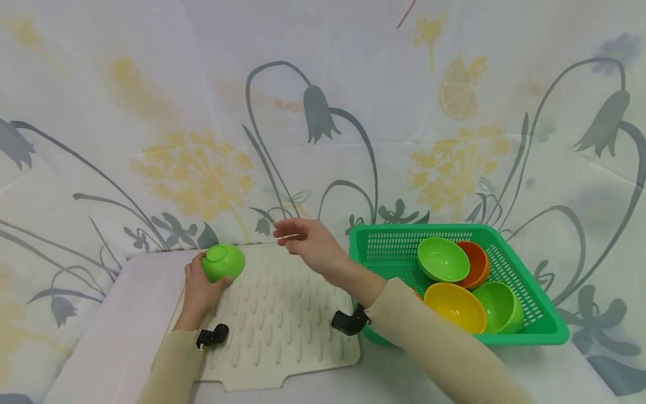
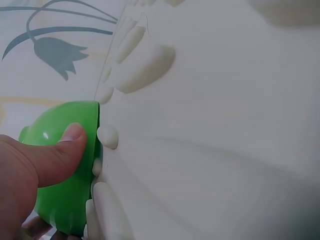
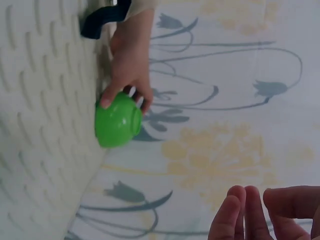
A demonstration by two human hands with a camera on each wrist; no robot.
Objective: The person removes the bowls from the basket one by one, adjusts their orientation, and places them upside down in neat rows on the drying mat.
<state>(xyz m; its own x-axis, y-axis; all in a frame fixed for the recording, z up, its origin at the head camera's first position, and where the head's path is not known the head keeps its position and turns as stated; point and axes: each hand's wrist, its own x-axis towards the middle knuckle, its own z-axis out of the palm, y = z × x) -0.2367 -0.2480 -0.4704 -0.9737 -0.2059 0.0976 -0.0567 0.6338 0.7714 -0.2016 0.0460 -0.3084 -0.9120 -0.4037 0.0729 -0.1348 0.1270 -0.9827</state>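
On the back left of a cream ribbed drying mat (image 1: 272,297) sits a green bowl (image 1: 225,265), turned upside down with its foot ring upward. My left hand (image 1: 201,292) grips this bowl from the left, thumb on the near side and fingers round the far side. The left wrist view shows the bowl's rim (image 2: 98,120) against the mat's raised ribs. Above the mat, near its back right, my right hand (image 1: 315,245) is held in the air with fingers loosely bent and nothing in them. Its fingertips appear low in the right wrist view.
To the right of the mat stands a green slotted basket (image 1: 525,339). It holds a light green bowl (image 1: 444,259), an orange bowl (image 1: 476,266), a yellow bowl (image 1: 454,307) and another green bowl (image 1: 507,308). A flower-printed cloth (image 1: 323,163) hangs behind.
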